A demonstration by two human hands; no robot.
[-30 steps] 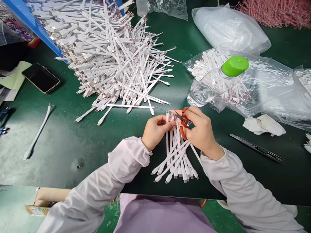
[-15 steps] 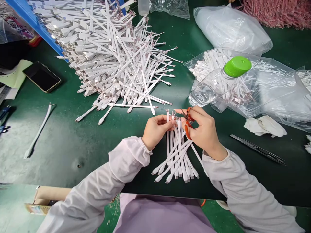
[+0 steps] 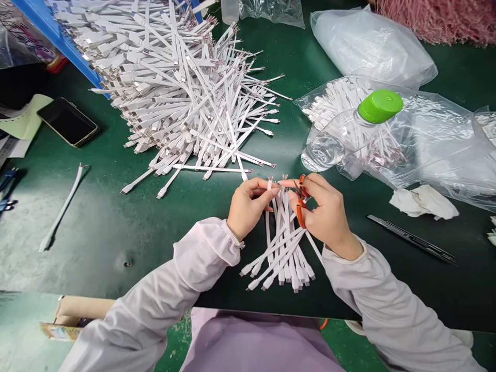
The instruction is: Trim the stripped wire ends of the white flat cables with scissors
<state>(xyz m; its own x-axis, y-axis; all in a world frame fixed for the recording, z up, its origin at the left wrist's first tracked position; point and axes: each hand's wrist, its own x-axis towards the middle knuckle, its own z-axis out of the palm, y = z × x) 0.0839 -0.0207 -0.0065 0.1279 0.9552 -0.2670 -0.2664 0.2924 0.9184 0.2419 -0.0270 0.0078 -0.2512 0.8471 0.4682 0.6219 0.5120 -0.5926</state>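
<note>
Between my hands a bunch of short white flat cables (image 3: pixel 289 253) fans out on the green table, plugs toward me and stripped wire ends away from me. My left hand (image 3: pixel 253 204) pinches one of these cables near its wire end with thumb and forefinger. In my right hand (image 3: pixel 325 214) is a small pair of scissors (image 3: pixel 301 206) with orange handles; the fingers are wrapped round the loops. The right forefinger reaches left to the wire ends beside the left fingertips. Exactly where the blades end is hard to make out.
A large heap of white cables (image 3: pixel 182 93) spills from a blue bin (image 3: pixel 58 41). To the right lie a green-capped bottle (image 3: pixel 329 147), plastic bags (image 3: pixel 372 46), crumpled tissue (image 3: pixel 424 200) and tweezers (image 3: pixel 411 238). A phone (image 3: pixel 68 121) and one loose cable (image 3: pixel 62 212) are at left.
My right forefinger has moved in closer to the left fingertips, over the wire ends. The pinched cable has shifted slightly right. The scissors stay in my right hand.
</note>
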